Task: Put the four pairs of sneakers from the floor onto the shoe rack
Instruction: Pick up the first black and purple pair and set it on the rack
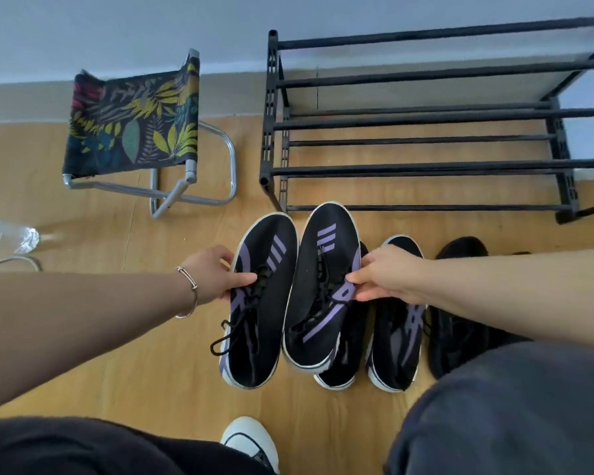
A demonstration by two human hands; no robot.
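My left hand [213,275] grips a black sneaker with purple stripes [264,303] by its left side. My right hand [388,277] grips the matching sneaker [323,293] by its right side. Both shoes are lifted side by side above the wooden floor, toes pointing at the black shoe rack [426,145], whose bars carry no shoes. Under and right of the held pair, another black and purple sneaker [396,337] and a partly hidden one [343,371] lie on the floor. An all-black shoe [460,323] lies further right, partly hidden by my right arm.
A folding stool with a leaf-print seat [134,125] stands left of the rack by the wall. A clear plastic bottle [11,234] lies at the left edge. My own white shoe [251,440] is at the bottom centre.
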